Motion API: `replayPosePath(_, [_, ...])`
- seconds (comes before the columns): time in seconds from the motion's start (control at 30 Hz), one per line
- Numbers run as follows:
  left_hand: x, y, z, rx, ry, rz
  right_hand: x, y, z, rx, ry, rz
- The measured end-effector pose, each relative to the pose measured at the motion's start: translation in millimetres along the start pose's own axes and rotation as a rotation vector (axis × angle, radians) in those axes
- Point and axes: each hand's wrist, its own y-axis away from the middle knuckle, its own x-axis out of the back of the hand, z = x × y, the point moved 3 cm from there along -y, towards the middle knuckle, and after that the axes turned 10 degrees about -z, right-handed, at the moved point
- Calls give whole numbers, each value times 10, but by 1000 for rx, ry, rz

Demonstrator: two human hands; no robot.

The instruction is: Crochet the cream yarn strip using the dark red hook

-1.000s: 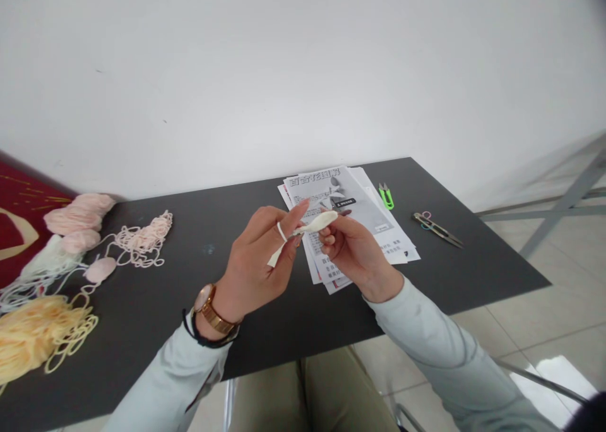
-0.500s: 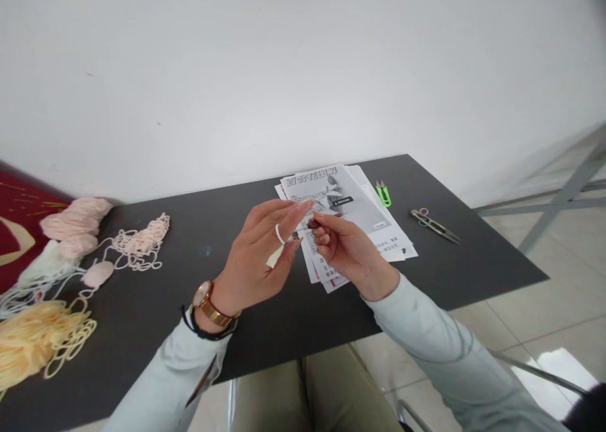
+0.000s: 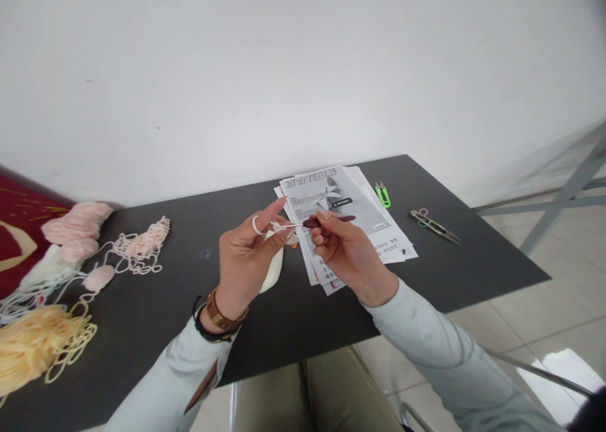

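My right hand (image 3: 348,249) is closed round the dark brown handle of a crochet hook (image 3: 341,218). The hook's thin metal shaft points left into a small piece of white crochet work (image 3: 279,228). That piece is pinched between the thumb and fingers of my left hand (image 3: 249,246), whose index finger is raised with white yarn (image 3: 256,225) looped round it. Below the left fingers, a larger white part (image 3: 273,273) shows against the table. A small orange item (image 3: 294,246) peeks out beside it, too small to make out.
Printed sheets (image 3: 379,223) lie stacked under and behind my hands. Green thread snips (image 3: 382,194) and metal snips (image 3: 433,225) lie to their right on the dark table (image 3: 189,331). Pink yarn (image 3: 78,223), tangled pink strands (image 3: 144,246) and yellow yarn (image 3: 38,343) rest at left.
My left hand has turned and shifted slightly left and down, bringing the white piece into view. The hook now lies more exposed between the hands.
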Motion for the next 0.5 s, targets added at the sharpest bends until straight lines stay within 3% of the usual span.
replayPosePath(0.07, [-36, 25, -81, 61, 124, 66, -13, 12, 11, 32, 27, -20])
replayPosePath(0.17, [-68, 45, -111, 121, 144, 63, -29, 22, 3, 114, 85, -45])
replayPosePath(0.4, [55, -81, 34, 264, 87, -224, -42, 17, -49, 207, 239, -29])
replayPosePath(0.5, [103, -116, 82, 292, -11, -270, -50, 21, -46, 203, 273, -29])
